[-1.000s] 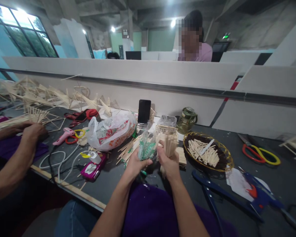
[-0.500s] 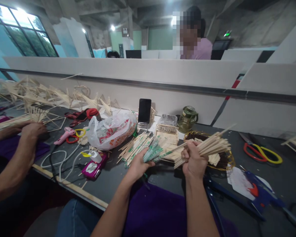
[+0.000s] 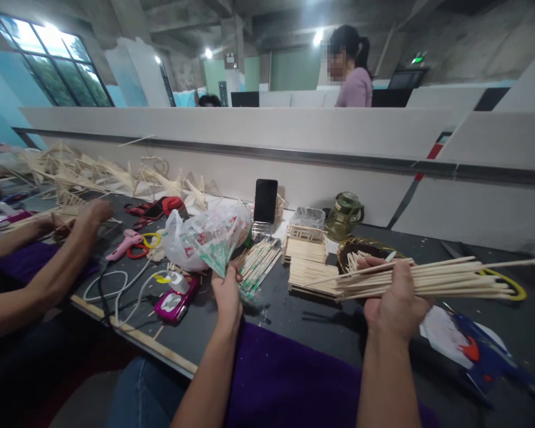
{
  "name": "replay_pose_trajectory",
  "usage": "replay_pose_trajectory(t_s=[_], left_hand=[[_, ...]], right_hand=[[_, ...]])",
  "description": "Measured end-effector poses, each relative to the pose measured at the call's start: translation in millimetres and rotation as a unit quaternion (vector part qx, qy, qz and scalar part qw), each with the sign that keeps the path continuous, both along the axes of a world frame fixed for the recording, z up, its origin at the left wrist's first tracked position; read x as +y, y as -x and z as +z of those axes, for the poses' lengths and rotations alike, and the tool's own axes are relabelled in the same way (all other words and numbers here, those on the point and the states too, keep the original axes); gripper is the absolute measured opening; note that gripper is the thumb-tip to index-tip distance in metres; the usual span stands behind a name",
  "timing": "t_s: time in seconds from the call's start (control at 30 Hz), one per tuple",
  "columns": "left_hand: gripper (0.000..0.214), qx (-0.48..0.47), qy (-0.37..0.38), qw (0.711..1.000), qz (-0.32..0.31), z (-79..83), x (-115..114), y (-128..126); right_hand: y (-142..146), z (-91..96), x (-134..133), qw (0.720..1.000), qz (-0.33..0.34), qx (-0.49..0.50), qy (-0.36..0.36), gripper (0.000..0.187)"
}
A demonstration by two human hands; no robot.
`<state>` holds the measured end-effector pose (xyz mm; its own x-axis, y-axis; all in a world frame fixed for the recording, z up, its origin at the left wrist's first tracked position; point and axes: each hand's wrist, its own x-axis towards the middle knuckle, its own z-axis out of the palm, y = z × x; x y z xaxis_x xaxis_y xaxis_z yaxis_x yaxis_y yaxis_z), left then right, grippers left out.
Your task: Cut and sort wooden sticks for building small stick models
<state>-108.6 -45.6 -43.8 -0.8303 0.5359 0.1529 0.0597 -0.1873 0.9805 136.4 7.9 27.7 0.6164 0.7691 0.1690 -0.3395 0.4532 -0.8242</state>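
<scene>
My left hand (image 3: 226,291) pinches a clear plastic wrapper (image 3: 218,252) with green print, beside a white plastic bag (image 3: 185,244). In my right hand (image 3: 396,300) lies a thick bundle of bare wooden sticks (image 3: 455,280), fingers wrapped round it, pointing to the right. Below and between the hands is purple cloth (image 3: 289,374). Wrapped chopsticks (image 3: 261,264) with green print lie just right of my left hand. A small stick-built piece (image 3: 310,274) of joined wooden sticks sits between my hands. Behind my right hand is a wicker basket (image 3: 345,246), partly hidden.
A phone (image 3: 266,201) stands upright at the back, with a greenish jar (image 3: 345,215) to its right. A blue glue gun (image 3: 477,345) lies at right. A magenta power strip (image 3: 173,304) and pink glue gun (image 3: 127,245) lie left. A co-worker's arm (image 3: 57,285) reaches in from the left.
My right hand has moved right with the sticks, now turned flatter. My left hand has drawn the wrapper left, away from them. The co-worker's hand has shifted right.
</scene>
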Motion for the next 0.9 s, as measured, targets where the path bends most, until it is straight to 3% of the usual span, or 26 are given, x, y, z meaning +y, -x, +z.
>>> replay_pose_trajectory(t_s=[0.13, 0.23, 0.37, 0.5, 0.6, 0.7, 0.9], left_hand=[[0.047, 0.108, 0.086, 0.989, -0.055, 3.1, -3.5, -2.8], [0.070, 0.236, 0.177, 0.949, -0.114, 3.1, -7.4, -8.1], [0.075, 0.337, 0.218, 0.904, -0.145, 0.8, -10.6, -13.9], [0.073, 0.352, 0.226, 0.896, -0.147, -0.1, -10.3, -15.0], [0.072, 0.363, 0.243, 0.887, -0.149, 1.0, -9.3, -14.9], [0.073, 0.375, 0.283, 0.871, -0.148, 2.3, -9.0, -15.1], [0.074, 0.397, 0.305, 0.855, -0.138, 1.7, -9.7, -15.7]], right_hand=[[15.7, -1.4, -6.4, 0.997, 0.069, -0.036, -0.012, 0.033], [34.6, -7.4, -12.8, 0.985, 0.148, -0.091, 0.005, 0.033], [59.9, -22.2, -19.2, 0.957, 0.259, -0.132, 0.021, 0.029], [73.5, -33.5, -22.9, 0.937, 0.323, -0.134, 0.022, 0.030], [75.0, -34.7, -24.8, 0.907, 0.376, -0.187, -0.005, 0.022], [75.2, -33.4, -26.4, 0.884, 0.408, -0.227, -0.012, 0.028], [78.1, -30.0, -31.7, 0.889, 0.424, -0.170, 0.012, 0.035]])
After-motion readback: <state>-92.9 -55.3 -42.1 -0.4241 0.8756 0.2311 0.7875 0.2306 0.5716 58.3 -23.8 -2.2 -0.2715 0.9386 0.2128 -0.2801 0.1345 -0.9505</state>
